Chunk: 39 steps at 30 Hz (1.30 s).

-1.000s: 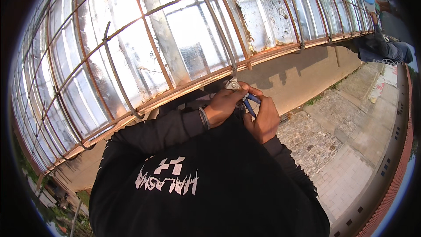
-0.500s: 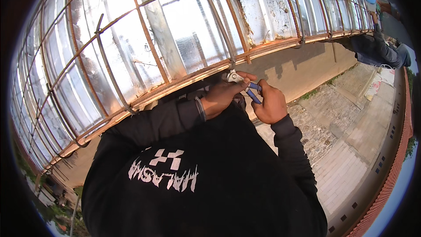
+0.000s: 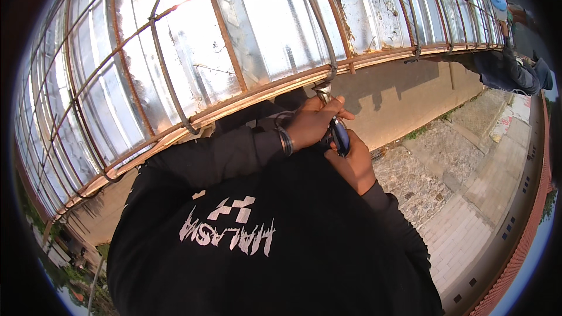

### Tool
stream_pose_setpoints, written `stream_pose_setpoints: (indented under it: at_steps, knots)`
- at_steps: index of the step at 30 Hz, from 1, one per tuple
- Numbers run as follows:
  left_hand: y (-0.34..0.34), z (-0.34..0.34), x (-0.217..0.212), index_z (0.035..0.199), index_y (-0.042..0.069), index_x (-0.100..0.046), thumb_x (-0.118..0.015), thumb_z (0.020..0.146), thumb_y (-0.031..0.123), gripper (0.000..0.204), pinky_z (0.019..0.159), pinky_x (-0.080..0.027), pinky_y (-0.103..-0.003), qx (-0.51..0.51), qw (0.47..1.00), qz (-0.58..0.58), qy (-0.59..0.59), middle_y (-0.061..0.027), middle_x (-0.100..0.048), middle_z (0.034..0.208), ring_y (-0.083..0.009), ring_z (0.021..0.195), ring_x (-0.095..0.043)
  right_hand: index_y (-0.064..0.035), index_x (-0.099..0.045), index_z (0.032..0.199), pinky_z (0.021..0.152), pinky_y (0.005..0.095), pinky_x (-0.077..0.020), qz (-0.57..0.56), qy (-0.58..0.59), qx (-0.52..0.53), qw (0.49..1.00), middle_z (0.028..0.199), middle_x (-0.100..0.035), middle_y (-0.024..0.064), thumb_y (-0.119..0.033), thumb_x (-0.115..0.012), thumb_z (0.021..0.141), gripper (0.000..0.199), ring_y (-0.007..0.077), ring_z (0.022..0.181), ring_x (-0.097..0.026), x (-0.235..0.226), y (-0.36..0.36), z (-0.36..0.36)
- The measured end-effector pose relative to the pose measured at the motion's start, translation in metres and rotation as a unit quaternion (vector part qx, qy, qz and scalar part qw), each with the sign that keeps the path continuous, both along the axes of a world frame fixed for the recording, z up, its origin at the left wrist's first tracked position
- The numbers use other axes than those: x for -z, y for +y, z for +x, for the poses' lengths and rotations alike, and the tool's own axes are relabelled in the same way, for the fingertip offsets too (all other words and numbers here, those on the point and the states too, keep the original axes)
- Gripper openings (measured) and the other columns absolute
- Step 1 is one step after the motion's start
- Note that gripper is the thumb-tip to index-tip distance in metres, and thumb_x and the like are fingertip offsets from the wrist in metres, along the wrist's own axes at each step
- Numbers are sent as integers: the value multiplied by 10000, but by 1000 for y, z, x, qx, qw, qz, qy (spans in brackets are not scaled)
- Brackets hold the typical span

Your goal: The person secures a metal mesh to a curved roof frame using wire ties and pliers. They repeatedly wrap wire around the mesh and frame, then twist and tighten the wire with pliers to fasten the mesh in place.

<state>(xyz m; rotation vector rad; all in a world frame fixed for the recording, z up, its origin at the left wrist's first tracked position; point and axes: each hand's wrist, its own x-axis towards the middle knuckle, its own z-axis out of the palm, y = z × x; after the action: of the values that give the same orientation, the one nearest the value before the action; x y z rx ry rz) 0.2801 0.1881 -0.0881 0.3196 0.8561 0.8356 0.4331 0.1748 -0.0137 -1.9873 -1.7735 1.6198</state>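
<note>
Just below the edge of the rebar mesh, a pair of pincers (image 3: pixel 339 133) with blue handles and a silver head stands nearly upright. Its head is close under a bent bar end (image 3: pixel 333 73) at the wooden edge; whether they touch I cannot tell. My right hand (image 3: pixel 357 164) is closed around the handles, which lie close together. My left hand (image 3: pixel 310 124) wraps the upper part of the pincers just below the head, some fingers stretching past it to the right. Any wire in the jaws is too small to make out.
Rusty rebar (image 3: pixel 225 35) crosses shiny metal sheets (image 3: pixel 269 17) above my hands. A timber edge (image 3: pixel 234 101) runs along them. Far below are a beige wall (image 3: pixel 392 85) and paved ground (image 3: pixel 451 222). Another person (image 3: pixel 512 70) with a light blue cap is at the far right.
The pincers have turned more upright and their handles have come together. My right hand has moved lower, and my left hand has shifted down the tool. The whole view has moved slightly.
</note>
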Motion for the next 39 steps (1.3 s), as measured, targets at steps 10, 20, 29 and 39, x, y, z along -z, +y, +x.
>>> stream_pose_setpoints:
  at_steps: [10,20,29,39]
  knots:
    - [-17,-9,-3,1085,17,-641,-644,959,343,350,806,-490,-255,110,990,58,73,-42,-646,996,-88,919,-602,35,-652,1020,650,330,-503,19,68,-38,997,773,-679,96,-196,-794,830,331,161,729,-660,28,7,-10]
    - [-19,-28,-5,1038,40,-686,-510,999,327,339,587,-412,-247,116,992,45,-24,-43,-654,825,-86,666,-543,-114,-499,799,448,266,-393,-654,339,102,668,605,-405,-21,-428,-549,1021,388,86,466,-416,24,39,23]
    - [-28,-33,10,1064,14,-628,-539,934,126,193,696,-494,-368,125,912,313,233,-179,-654,880,-322,772,-635,-93,-560,863,486,230,-450,-504,250,190,805,646,-515,-8,-300,-727,922,273,82,526,-509,-12,26,0]
    - [-31,-25,0,1127,-16,-654,-441,970,179,329,743,-486,-257,85,991,63,85,-71,-671,934,-123,810,-596,-64,-569,743,528,309,-416,-216,209,6,954,592,-500,-16,-152,-786,784,238,166,521,-497,20,11,-2]
